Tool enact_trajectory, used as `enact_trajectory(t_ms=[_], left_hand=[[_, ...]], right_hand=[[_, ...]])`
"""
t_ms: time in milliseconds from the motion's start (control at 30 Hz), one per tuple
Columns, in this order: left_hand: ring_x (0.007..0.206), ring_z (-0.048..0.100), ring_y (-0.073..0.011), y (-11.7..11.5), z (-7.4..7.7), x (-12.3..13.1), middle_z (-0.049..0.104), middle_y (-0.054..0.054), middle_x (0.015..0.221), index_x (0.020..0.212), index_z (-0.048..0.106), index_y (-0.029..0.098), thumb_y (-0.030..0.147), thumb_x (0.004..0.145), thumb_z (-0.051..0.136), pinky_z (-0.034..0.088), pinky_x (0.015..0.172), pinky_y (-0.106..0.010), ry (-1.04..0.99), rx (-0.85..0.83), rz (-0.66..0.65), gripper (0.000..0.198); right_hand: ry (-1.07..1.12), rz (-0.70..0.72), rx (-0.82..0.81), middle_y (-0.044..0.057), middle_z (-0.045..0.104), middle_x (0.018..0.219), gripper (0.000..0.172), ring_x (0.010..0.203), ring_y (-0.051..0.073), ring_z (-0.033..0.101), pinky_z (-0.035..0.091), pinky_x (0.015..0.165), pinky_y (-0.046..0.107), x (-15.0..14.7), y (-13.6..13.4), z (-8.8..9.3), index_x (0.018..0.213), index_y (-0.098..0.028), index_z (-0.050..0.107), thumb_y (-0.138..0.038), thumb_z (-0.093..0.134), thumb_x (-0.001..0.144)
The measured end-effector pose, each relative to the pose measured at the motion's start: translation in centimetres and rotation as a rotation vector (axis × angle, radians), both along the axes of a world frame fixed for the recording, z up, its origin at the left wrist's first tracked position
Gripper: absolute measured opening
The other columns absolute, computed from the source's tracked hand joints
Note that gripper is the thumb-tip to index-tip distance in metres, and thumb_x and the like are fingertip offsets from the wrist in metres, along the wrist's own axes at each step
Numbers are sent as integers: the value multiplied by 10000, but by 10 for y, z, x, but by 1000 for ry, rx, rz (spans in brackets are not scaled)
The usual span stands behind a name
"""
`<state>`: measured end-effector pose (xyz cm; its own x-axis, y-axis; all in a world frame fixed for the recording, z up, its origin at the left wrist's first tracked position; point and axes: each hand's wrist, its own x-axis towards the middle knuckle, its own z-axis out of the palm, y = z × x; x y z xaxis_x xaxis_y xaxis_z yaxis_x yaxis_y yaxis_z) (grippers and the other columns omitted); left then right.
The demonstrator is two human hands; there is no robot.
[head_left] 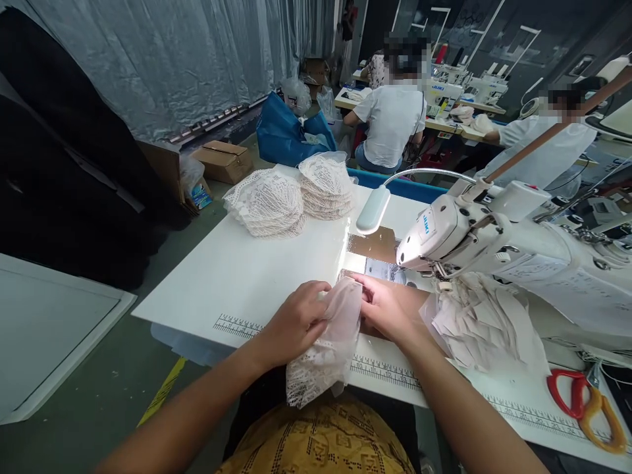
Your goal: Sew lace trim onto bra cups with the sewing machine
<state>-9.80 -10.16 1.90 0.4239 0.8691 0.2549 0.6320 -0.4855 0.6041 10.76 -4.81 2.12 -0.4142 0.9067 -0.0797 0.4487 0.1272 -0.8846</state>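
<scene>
A pale lace piece with a sheer layer (340,316) hangs over the table's front edge between my hands. My left hand (301,319) is closed on its left side, thumb and fingers pinching the fabric. At its upper right edge, my right hand (382,306) grips the fabric with bent fingers; the fingertips are partly hidden behind it. Just beyond the hands stands a white sewing machine (444,230), its needle area lit. To the right of my right hand lies a heap of pale fabric pieces (486,322).
Two stacks of lace pieces, a left one (266,203) and a right one (326,185), sit at the table's back. A lamp (374,209) bends over the table. Scissors with red and orange handles (575,395) lie at the right edge. Co-workers sit beyond.
</scene>
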Motion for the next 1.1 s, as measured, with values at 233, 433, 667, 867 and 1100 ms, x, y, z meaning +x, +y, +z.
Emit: enact_trajectory(t_ms=[233, 433, 667, 867, 1100], left_hand=[[891, 649, -218, -16, -1, -37, 665, -89, 1051, 850, 536, 195, 400, 892, 547, 552, 691, -309, -572, -372, 160, 209], [689, 633, -221, 4, 11, -84, 653, -50, 849, 1131, 524, 199, 478, 866, 474, 512, 584, -314, -451, -362, 554, 388], [1259, 428, -382, 21, 21, -94, 476, -185, 1357, 1290, 485, 136, 487, 898, 400, 386, 1010, -539, 351, 75, 535, 532], [1285, 433, -298, 17, 33, -26, 460, -113, 1402, 1401, 369, 202, 547, 857, 558, 416, 1025, -396, 55, -94, 58, 672], [604, 470, -114, 38, 15, 0, 491, 26, 660, 785, 517, 159, 453, 957, 404, 374, 564, -225, -317, -147, 157, 359]], right_hand=[[-141, 11, 80, -40, 531, 632, 173, 614, 136, 482, 356, 564, 253, -4, 4, -6, 652, -213, 519, -252, 480, 817], [-80, -27, -27, -30, 552, 640, 200, 606, 139, 512, 393, 565, 257, -3, 5, -2, 687, -213, 499, -319, 467, 854], [327, -65, -270, -3, 598, 724, 191, 694, 144, 573, 475, 671, 285, 2, -4, -2, 801, -193, 574, -373, 541, 855], [714, 137, -483, 42, 667, 900, 313, 817, 170, 634, 505, 820, 344, -7, -15, 10, 1045, -190, 607, -425, 621, 839], [786, -116, -522, 42, 679, 864, 461, 694, 167, 636, 521, 662, 304, -27, -24, 18, 1060, -200, 583, -538, 671, 758]])
